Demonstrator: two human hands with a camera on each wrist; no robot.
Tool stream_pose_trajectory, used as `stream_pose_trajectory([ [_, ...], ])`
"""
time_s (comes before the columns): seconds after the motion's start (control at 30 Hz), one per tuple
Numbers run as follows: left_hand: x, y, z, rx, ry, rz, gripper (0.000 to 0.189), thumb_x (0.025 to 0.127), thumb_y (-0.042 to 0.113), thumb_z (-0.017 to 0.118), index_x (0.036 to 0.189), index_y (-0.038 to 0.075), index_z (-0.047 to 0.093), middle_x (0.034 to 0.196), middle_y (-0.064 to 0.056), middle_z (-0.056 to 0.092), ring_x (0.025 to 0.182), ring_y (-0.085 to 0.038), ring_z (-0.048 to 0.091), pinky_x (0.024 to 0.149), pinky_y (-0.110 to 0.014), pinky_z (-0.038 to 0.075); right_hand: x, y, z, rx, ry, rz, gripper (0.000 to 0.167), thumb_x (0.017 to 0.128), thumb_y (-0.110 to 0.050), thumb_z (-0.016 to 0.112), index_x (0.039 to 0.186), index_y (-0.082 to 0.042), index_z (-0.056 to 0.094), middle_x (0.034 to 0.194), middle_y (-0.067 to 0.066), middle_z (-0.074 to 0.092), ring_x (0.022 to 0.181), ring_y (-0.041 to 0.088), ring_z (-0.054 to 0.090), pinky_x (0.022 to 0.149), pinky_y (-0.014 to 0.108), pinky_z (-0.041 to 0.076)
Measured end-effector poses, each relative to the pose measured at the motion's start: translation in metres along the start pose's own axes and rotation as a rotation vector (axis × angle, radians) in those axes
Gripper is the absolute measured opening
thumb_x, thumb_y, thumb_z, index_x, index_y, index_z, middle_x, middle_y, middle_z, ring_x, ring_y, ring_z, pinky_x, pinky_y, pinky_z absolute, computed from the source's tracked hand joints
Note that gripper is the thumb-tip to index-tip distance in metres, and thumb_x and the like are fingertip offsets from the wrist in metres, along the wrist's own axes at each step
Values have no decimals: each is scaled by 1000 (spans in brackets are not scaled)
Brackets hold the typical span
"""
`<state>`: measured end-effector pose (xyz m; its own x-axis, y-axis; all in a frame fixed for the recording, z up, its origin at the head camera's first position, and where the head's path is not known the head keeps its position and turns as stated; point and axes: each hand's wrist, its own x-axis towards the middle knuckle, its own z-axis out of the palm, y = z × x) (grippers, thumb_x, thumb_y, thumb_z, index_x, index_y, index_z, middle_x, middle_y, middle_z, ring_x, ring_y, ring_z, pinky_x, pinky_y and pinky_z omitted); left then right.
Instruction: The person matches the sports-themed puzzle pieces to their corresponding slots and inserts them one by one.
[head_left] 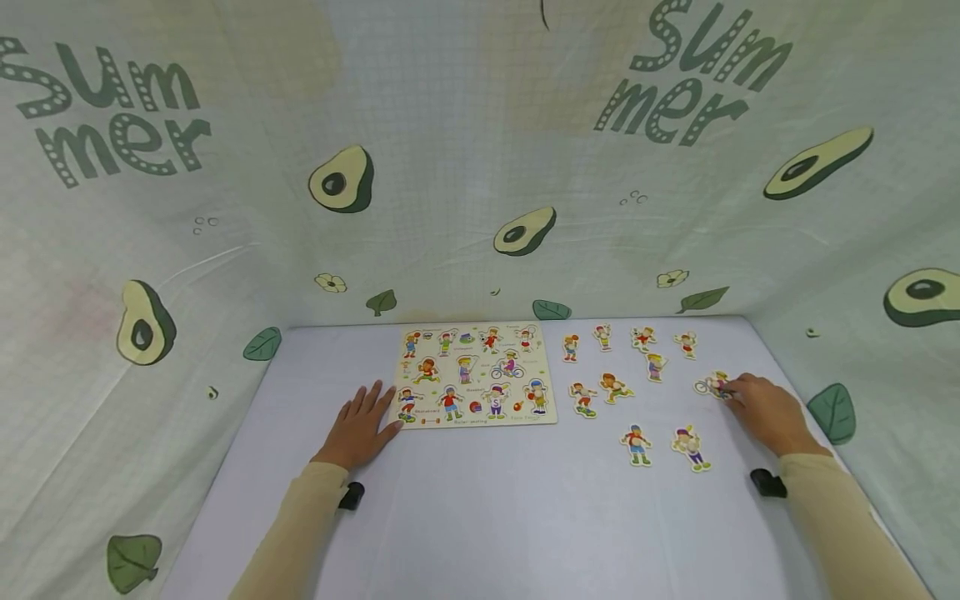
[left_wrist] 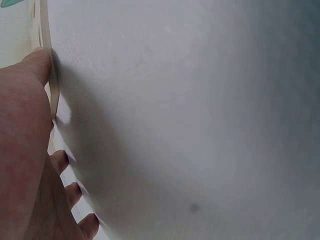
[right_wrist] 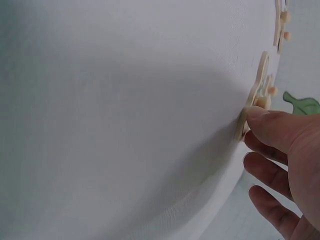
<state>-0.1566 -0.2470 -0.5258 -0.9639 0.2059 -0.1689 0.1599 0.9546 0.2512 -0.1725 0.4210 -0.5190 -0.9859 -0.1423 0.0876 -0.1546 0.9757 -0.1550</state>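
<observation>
A wooden puzzle board (head_left: 480, 423) with printed sports figures lies flat on the table. At its left edge my left hand (head_left: 358, 429) rests with fingers spread, thumb touching the board's edge (left_wrist: 54, 95). On the right side, my right hand (head_left: 768, 410) pinches the end of a cyclist puzzle piece (head_left: 705, 386) between thumb and index finger. The right wrist view shows this piece (right_wrist: 259, 82) side-on, with a small round knob on top; the other fingers of that hand are loosely bent. Whether the piece is off the table I cannot tell.
Several loose figure pieces lie between board and right hand, among them a baseball player (head_left: 692, 448), a roller skater (head_left: 636, 446), a runner (head_left: 616, 388) and a skateboarder (head_left: 582, 399). A patterned cloth (head_left: 435, 250) hangs behind the white table (head_left: 510, 517).
</observation>
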Motion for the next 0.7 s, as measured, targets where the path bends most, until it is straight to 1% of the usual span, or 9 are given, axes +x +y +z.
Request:
stream_pose_trajectory([
  [0.13,0,-1,1,-2,2,-5,71,109,38,59,166,5,32,174,-25,19,159,-52,13,127,-68,16,1,-2,1,-15,-1,3,35,86,5,82,117,15,70,102,31,70,94,51,69,83,64,57],
  [0.27,1,-1,2,4,10,-2,71,108,39,59,166,5,33,173,-25,20,159,-52,14,127,-68,17,2,-5,2,-16,4,-13,40,87,4,81,122,16,68,103,30,69,95,50,69,84,62,57],
  [0.4,2,-1,4,11,14,-1,71,108,40,59,165,5,34,173,-26,21,159,-52,16,127,-67,17,4,-7,3,-8,25,-33,35,87,4,81,118,15,70,99,27,70,90,46,69,80,60,58],
  [0.5,3,-2,4,16,6,-4,73,108,41,59,166,6,32,174,-25,19,159,-51,14,127,-67,16,8,-7,4,-5,36,-17,30,88,4,80,114,14,72,95,24,70,86,44,70,76,59,58],
  [0.7,3,-2,3,22,15,1,72,108,41,59,165,5,34,173,-26,20,158,-53,16,126,-68,18,17,-8,7,25,63,23,20,90,1,80,106,11,74,89,21,70,81,43,70,71,59,58],
])
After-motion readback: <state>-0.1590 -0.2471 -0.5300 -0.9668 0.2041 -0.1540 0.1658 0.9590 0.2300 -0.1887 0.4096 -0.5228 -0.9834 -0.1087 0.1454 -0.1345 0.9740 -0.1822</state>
